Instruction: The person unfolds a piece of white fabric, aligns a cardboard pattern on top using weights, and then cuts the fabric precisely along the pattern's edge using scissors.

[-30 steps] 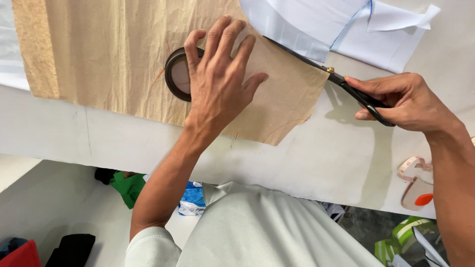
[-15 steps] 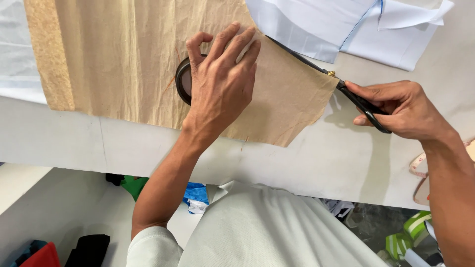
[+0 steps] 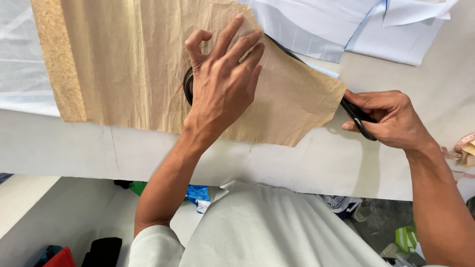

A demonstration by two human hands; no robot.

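Note:
My left hand (image 3: 223, 84) presses flat on a sheet of brown pattern paper (image 3: 138, 64) that lies on a white table (image 3: 307, 163). Under its palm sits a round black weight (image 3: 188, 86), mostly hidden. My right hand (image 3: 391, 118) grips the black handles of a pair of scissors (image 3: 358, 118) at the paper's right edge. Their blades run up and left under the brown paper, along pale blue fabric (image 3: 316, 27) beneath it.
White cut fabric pieces (image 3: 410, 29) lie at the far right of the table. A tape measure (image 3: 464, 146) sits at the right edge. Clear plastic sheet (image 3: 20, 54) covers the left. Below the table's front edge lie coloured scraps (image 3: 198, 193) on the floor.
The view has shifted so paper and hands sit more to the right and lower. My right hand with the scissors has moved closer to the paper's right edge. My left hand stays pressed.

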